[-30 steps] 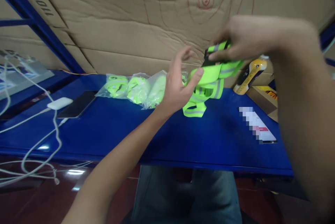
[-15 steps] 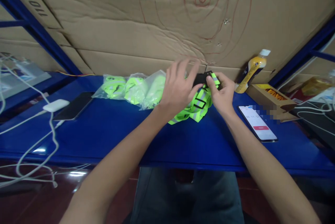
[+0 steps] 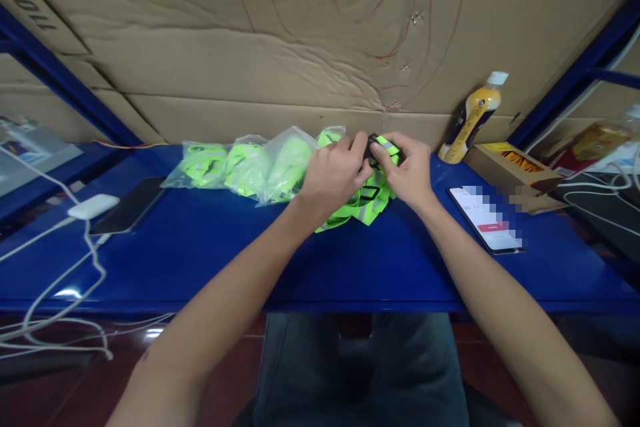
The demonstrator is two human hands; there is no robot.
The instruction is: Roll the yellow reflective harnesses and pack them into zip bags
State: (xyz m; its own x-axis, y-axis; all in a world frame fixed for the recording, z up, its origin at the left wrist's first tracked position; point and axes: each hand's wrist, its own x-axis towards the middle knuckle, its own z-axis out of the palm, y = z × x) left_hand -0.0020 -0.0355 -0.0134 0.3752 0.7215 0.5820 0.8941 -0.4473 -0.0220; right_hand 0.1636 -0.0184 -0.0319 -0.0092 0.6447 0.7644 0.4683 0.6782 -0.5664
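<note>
A neon-green reflective strap with silver stripes and black fittings lies bunched on the blue table under my hands. My right hand pinches its upper end at a black buckle, with the thumb pressed on top. My left hand has its fingers curled closed on the left side of that black buckle, hiding most of it. To the left of my left hand lie several clear plastic bags with folded green straps in them. More green strap material shows behind my left hand.
A dark phone and white charger case with cables lie at left. On the right are a lit phone, a yellow-labelled bottle and an open carton. Cardboard lines the back; the blue table's edge faces me.
My left hand's fingers, spread over the strap before, have curled in on the black buckle. My right hand keeps its pinch. The camera view has shifted slightly.
</note>
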